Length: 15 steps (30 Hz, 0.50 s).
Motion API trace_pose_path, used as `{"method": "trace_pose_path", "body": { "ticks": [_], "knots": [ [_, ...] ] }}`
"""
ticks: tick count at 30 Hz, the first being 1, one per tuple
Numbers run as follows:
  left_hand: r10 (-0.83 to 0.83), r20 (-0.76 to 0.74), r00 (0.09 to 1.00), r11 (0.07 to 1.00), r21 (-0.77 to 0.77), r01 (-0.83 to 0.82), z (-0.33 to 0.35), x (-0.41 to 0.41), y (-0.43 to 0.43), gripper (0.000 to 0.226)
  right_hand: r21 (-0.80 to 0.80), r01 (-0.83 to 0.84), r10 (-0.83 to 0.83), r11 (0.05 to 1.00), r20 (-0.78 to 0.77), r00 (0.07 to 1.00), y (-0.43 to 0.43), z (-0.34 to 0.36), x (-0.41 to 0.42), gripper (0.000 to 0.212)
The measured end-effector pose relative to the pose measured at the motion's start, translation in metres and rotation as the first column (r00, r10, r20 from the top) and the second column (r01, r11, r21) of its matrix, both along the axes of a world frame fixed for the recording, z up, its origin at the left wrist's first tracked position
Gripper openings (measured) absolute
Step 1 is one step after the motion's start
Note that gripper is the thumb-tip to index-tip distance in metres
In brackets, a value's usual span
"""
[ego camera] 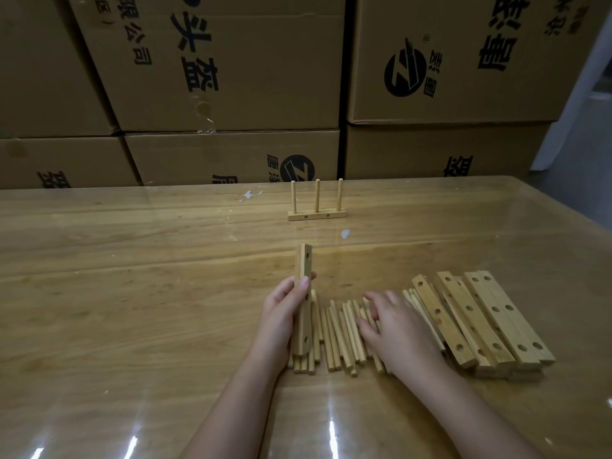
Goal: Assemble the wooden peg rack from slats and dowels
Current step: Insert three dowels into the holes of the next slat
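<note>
Glossy wooden table (132, 293), stacked cartons (231, 77) behind. Left hand (280, 316) grips a drilled slat (304, 263) upright; right hand (397, 326), fingers relaxed, rests on loose dowels (337, 336) beside it; pegged rack (317, 215) stands beyond.

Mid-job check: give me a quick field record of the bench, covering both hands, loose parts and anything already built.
left hand: grips one drilled slat, raised on end, lower end at the dowels
right hand: fingers spread on the loose dowels, nothing visibly pinched
slat stack: lying right of the dowels on the table
finished rack: three upright pegs, far side of the table
backdrop: cardboard boxes
</note>
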<state>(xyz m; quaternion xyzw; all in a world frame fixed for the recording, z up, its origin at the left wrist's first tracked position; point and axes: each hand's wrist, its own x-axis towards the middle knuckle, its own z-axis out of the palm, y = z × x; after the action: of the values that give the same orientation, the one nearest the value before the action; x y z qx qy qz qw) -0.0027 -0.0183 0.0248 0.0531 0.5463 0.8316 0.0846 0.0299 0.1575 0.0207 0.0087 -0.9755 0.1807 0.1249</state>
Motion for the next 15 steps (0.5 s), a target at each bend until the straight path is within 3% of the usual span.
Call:
{"method": "trace_pose_path", "body": {
  "ticks": [9, 15],
  "knots": [
    [0.038, 0.004, 0.999, 0.998, 0.04, -0.038, -0.0036, -0.0032, -0.0013, 0.023, 0.102, -0.002, 0.006, 0.995, -0.041, 0.999, -0.0034, -0.0001, 0.0035, 0.048],
    [0.149, 0.023, 0.989, 0.986, 0.07, -0.15, -0.0092, -0.0088, -0.0029, 0.028, 0.178, -0.011, 0.025, 0.984, -0.081, 0.996, -0.0064, 0.0029, 0.0067, 0.04]
  ]
}}
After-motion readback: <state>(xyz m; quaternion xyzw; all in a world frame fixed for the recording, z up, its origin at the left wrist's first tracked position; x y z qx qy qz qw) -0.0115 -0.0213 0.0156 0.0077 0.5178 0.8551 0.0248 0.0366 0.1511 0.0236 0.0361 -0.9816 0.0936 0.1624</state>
